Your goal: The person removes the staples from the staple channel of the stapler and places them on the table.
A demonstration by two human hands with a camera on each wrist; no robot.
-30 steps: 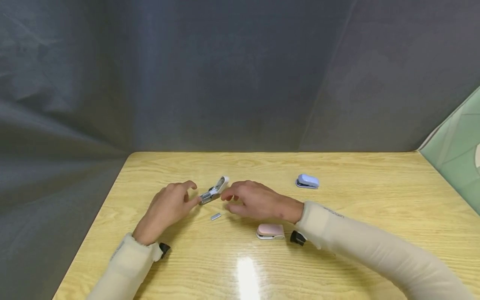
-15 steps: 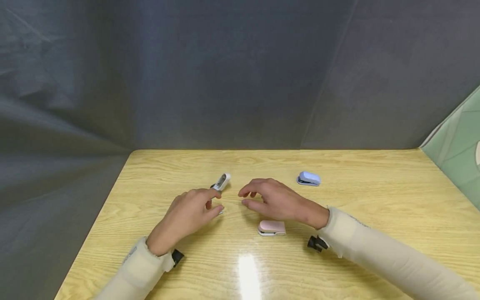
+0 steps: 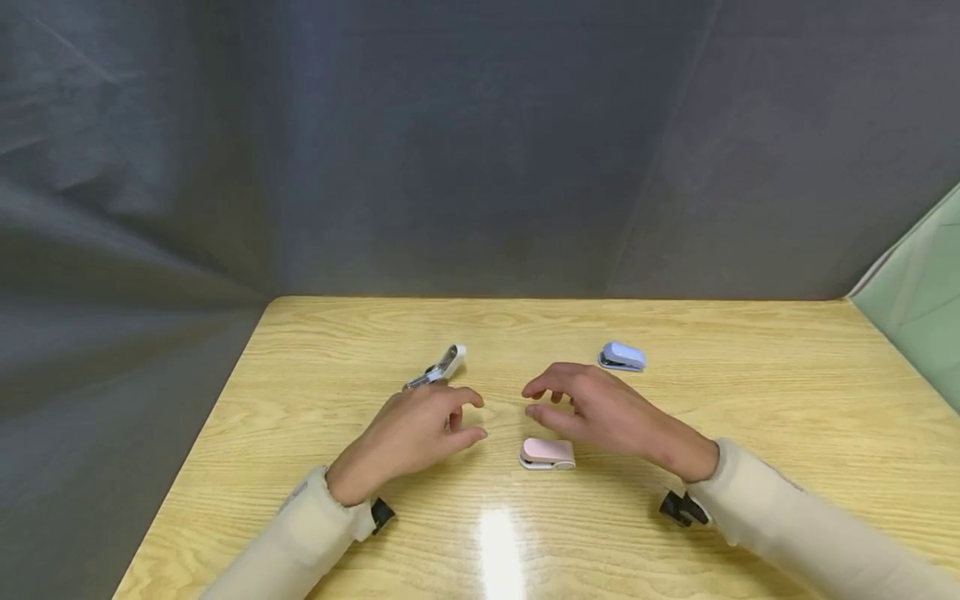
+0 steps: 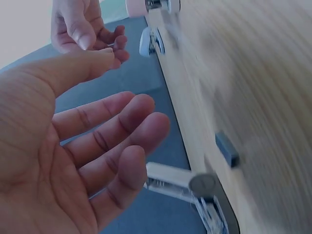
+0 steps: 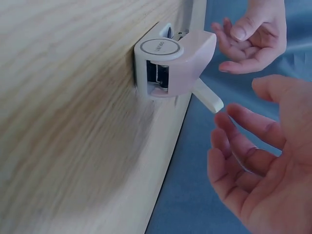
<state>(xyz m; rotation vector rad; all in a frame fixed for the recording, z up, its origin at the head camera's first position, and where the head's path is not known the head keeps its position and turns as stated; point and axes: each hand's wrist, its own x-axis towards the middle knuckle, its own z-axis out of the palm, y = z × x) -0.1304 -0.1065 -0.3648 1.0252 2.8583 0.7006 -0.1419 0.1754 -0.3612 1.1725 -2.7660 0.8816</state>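
My left hand (image 3: 420, 433) hovers over the table in front of a white stapler (image 3: 450, 361) whose top is swung up. Its fingers are loosely bent and hold nothing. A small strip of staples (image 4: 227, 149) lies near that stapler in the left wrist view; the left hand hides it in the head view. My right hand (image 3: 611, 412), also holding nothing, is above and to the right of a pink stapler (image 3: 547, 452), apart from it. In the right wrist view the pink stapler (image 5: 185, 63) stands closed on the table.
A light blue stapler (image 3: 622, 357) lies farther back, beyond the right hand. The wooden table (image 3: 345, 333) ends at a dark curtain (image 3: 465, 167) at the back and left. Green patterned fabric (image 3: 918, 292) hangs at the right.
My left hand has moved right, away from the open white stapler and over the staple strip. The right hand has drawn back to the right. The staplers stay in place.
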